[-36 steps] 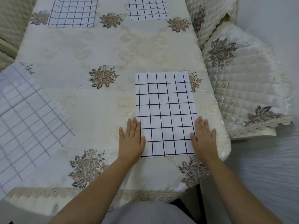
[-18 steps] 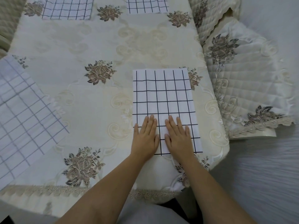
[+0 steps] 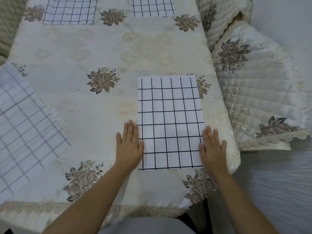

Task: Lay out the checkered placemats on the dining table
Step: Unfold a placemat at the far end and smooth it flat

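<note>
Cream embroidered cloth covers the tabletop (image 3: 84, 107) | upper-left mat (image 3: 69, 10), upper-centre mat (image 3: 152, 6), left-edge mat (image 3: 22, 125) laid | checkered placemat (image 3: 169, 115) lower centre | left hand (image 3: 129, 146), right hand (image 3: 213, 149) flat, fingers straight, at its side edges | tip: smooth outward evenly, keeping it square.

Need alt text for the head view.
The left hand and right hand lie flat against the side edges of a white rectangular placemat with a black grid, on a cream floral tablecloth. Three matching placemats lie elsewhere: far-left placemat, far-right placemat, left-edge placemat.
</note>
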Tool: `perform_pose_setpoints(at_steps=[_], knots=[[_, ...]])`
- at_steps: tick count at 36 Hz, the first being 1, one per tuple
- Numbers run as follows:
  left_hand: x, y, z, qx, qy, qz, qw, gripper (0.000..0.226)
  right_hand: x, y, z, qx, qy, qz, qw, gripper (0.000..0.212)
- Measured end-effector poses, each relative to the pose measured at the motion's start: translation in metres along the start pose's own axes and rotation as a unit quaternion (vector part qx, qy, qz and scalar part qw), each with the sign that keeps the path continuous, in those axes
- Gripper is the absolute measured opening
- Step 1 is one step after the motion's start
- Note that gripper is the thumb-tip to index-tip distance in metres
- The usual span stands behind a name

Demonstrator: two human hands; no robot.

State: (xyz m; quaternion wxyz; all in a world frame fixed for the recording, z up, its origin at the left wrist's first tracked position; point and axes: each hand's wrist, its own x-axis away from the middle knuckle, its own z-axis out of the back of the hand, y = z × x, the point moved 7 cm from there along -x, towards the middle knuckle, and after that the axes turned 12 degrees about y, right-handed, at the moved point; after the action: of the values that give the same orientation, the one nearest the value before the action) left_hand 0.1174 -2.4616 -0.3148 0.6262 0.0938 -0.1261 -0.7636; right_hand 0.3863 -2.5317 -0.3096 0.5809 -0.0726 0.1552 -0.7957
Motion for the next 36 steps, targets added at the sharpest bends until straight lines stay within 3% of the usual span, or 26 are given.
perform_pose_setpoints(at_steps=[3,5,10,13,16,21,23,36], knots=[[-0.015,0.018,0.002,0.016,0.018,-0.008,1.0,0.067,-0.01,-0.02,0.001,-0.025,0.017,-0.014,0.999,0.068],[-0.028,0.038,0.002,0.006,0.03,-0.042,0.999,0.064,-0.023,-0.043,-0.001,-0.034,0.03,0.02,0.999,0.063],[-0.054,0.085,-0.007,-0.029,-0.02,-0.101,0.994,0.059,-0.053,-0.099,-0.022,-0.041,0.005,0.104,0.994,0.054],[-0.067,0.099,-0.018,-0.061,-0.069,-0.128,0.987,0.062,-0.07,-0.109,-0.038,0.025,-0.005,0.103,0.994,0.059],[-0.075,0.094,-0.027,-0.068,-0.092,-0.126,0.985,0.065,-0.078,-0.109,-0.043,0.058,0.009,0.103,0.993,0.053],[-0.077,0.078,-0.019,-0.042,0.002,-0.097,0.994,0.056,-0.078,-0.103,-0.042,0.056,0.008,0.142,0.988,0.053],[-0.077,0.074,-0.018,-0.033,0.0,-0.083,0.996,0.057,-0.079,-0.099,-0.044,0.043,0.007,0.145,0.988,0.055],[-0.092,0.035,-0.013,-0.044,-0.021,-0.013,0.999,0.076,-0.103,-0.032,-0.023,0.042,0.002,0.047,0.998,0.062]])
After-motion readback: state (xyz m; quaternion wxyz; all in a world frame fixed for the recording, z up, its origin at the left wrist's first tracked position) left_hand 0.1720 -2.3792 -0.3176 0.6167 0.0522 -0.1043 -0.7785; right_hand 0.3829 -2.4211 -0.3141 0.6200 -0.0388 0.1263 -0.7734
